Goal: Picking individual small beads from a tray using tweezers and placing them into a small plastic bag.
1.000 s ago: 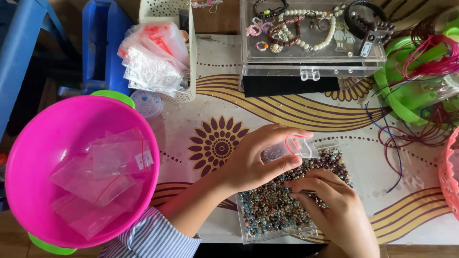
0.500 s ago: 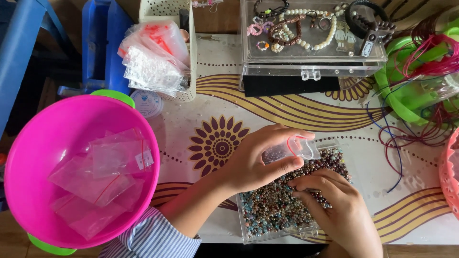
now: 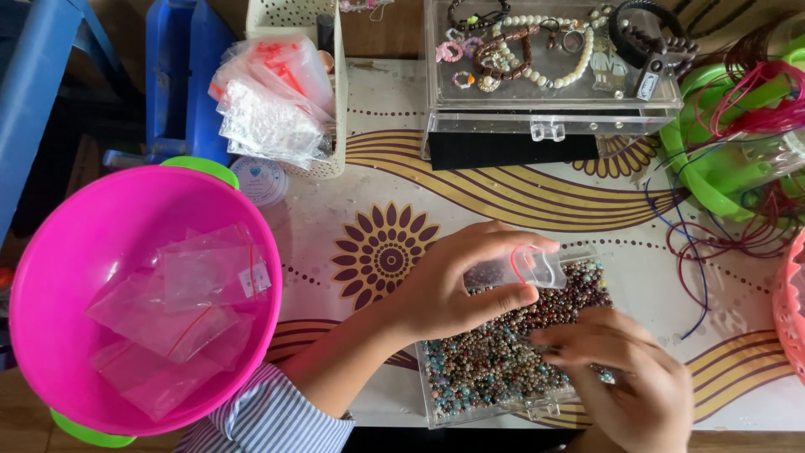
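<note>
My left hand [image 3: 449,289] holds a small clear bag [image 3: 518,268] with a red strip at its mouth, thumb under it and fingers curled over the top, pinched shut on the plastic. The bag hangs just above the far left part of the bead box [image 3: 470,403], a clear flat tray full of brown, blue and grey beads [image 3: 482,361]. My right hand [image 3: 625,377] rests low over the beads at the right of the tray, fingertips drawn together and pointing left; it is blurred, so I cannot tell whether they pinch any beads. To my left stands a pink bowl [image 3: 75,243] with empty clear bags [image 3: 180,310] lying in it. Across the patterned table [image 3: 503,193] sits a clear case [image 3: 549,126] with bracelets in it, and to the right a green reel [image 3: 713,168] tangled with cords.
</note>
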